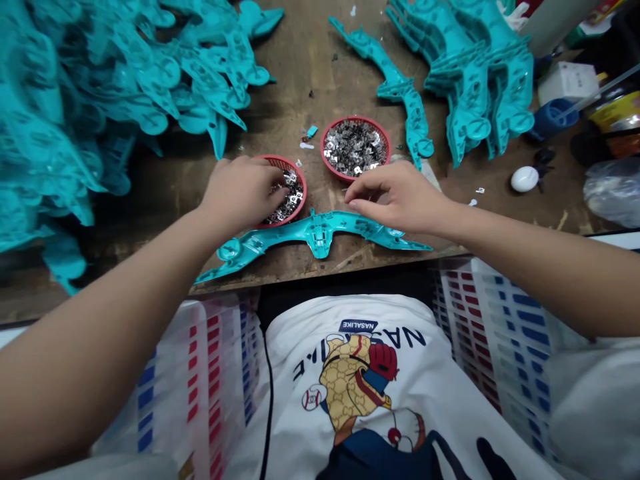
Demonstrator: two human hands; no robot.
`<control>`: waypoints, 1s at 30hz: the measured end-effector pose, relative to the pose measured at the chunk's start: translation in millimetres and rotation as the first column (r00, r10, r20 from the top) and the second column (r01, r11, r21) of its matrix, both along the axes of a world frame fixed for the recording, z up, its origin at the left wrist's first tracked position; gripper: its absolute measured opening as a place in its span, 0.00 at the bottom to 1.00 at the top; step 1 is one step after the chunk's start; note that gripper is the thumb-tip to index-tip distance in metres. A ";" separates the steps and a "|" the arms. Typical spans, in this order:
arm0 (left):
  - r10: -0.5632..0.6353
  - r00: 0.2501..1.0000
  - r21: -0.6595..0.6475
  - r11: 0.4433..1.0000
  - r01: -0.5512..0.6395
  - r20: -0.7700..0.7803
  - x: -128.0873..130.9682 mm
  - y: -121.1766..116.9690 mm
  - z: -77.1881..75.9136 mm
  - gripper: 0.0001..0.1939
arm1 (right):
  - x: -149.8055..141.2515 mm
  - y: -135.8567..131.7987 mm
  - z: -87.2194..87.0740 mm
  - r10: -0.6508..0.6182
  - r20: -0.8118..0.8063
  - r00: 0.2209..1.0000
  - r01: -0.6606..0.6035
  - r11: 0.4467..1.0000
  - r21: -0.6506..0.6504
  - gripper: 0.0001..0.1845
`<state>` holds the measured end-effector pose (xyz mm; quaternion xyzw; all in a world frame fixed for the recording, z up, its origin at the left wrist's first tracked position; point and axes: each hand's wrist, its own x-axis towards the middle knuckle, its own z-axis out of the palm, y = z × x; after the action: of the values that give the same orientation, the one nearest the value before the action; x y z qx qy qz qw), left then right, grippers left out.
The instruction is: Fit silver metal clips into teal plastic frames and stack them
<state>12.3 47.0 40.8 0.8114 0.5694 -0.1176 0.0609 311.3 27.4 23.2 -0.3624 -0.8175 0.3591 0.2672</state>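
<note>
My left hand (243, 191) dips into the left red basket (303, 183), which holds small shiny metal clips (291, 193). Its thumb and forefinger are bent and apart; the other fingertips are hidden. Above the right half of a curved teal plastic part (319, 233), my right hand (393, 197) has its thumb and fingers drawn together. Whatever is between them, if anything, is too small to make out. That part lies along the table's front edge, its broader middle facing me. Behind the right hand stands a second red basket (326, 160) full of similar clips (355, 148).
Teal parts are heaped (125, 73) at the left. Others stand in stacked rows (465, 80) at the back right, beside a single teal part (400, 87). At the right are a blue cup (555, 120) and a white egg-shaped object (525, 179). Plastic crates (200, 373) flank my lap.
</note>
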 end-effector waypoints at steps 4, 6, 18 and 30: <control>0.011 1.000 0.018 1.000 -0.011 0.005 2.5 2.8 -15.0 0.21 | 3.1 1.1 1.1 0.076 0.061 0.995 -0.079 0.995 0.061 0.11; -0.012 1.000 0.043 0.999 0.013 -0.011 1.0 4.1 -18.3 0.23 | 4.7 2.5 1.0 0.119 0.082 0.990 -0.126 0.988 0.087 0.11; -0.086 0.996 0.087 0.992 0.089 -0.035 -6.0 8.1 -26.1 0.25 | 8.3 10.5 -0.6 0.214 0.218 0.952 -0.242 0.964 0.108 0.10; -0.195 0.975 0.145 0.967 0.209 -0.106 -6.4 -6.2 7.5 0.29 | 45.8 46.1 49.1 -0.330 0.039 0.943 0.312 0.918 0.243 0.05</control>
<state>5.8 40.7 48.4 0.8613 0.4932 -0.1150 -0.0407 357.0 73.5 72.3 -0.4716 -0.7934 0.1969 0.3305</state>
